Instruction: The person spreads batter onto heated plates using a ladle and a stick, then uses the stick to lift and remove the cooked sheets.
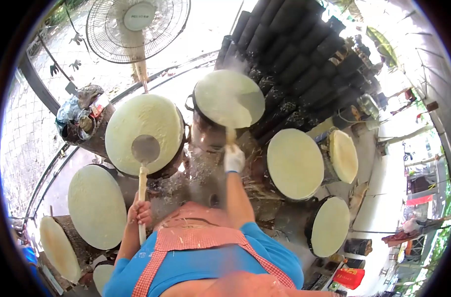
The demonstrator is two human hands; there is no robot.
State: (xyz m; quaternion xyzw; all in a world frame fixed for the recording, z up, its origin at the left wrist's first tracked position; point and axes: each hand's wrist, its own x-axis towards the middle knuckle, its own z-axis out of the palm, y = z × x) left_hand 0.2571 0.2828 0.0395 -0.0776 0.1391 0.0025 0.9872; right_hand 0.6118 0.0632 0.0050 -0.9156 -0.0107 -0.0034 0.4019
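My bare left hand (140,213) is closed round the long pale wooden handle of a ladle (146,150). The ladle's round, greyish metal head lies over a large round pan (131,119) coated with pale yellow-green batter. Farther forward, my right hand (234,158), in a white glove, is closed on the short light handle of a tool (230,134). That handle reaches the near rim of a second round pan (225,94). Steam blurs this pan's surface, which is partly pale and partly greyer, and I cannot make out the tool's head.
More pale-topped round pans stand around me, at left (97,207) and right (295,164). A fan (139,29) stands ahead. Dark cylinders (290,54) are stacked front right. A bin of rubbish (84,119) stands at left, a red packet (348,278) lower right.
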